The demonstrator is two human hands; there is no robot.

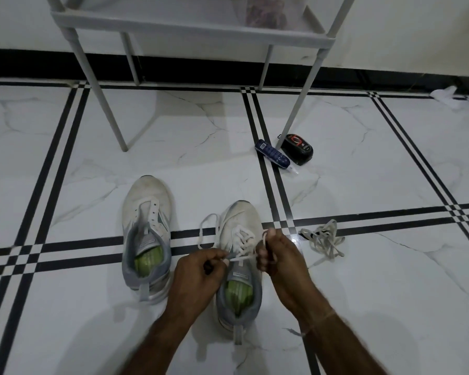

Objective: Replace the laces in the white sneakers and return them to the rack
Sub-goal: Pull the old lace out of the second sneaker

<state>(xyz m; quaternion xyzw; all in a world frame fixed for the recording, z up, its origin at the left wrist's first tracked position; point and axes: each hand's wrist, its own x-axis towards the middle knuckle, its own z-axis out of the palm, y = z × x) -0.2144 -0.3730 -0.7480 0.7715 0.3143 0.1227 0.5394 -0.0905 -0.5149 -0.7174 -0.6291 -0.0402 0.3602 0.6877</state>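
"White sneakers on marble tile, but where exactly?"

"Both stand on the floor (363, 171), toes pointing toward the rack (190, 31). The left sneaker (146, 226) has bare eyelets and sits on its own. The right sneaker (238, 231) is just beside it, under the hands."

"And the hands?"

"The left hand (198, 277) pinches one end of the white lace (243, 244) between thumb and fingers, over the shoe's tongue. The right hand (276, 255) is curled round the other end at the shoe's right side. The lace criss-crosses through the eyelets, and a loop of it lies on the tile left of the toe."

"Anything else down there?"

"A loose tangle of laces (322, 239) lies on the tile just right of the right hand. Farther off, by a rack leg, a blue tube (272, 155) lies beside a black container (298, 148) with a red-ringed lid."
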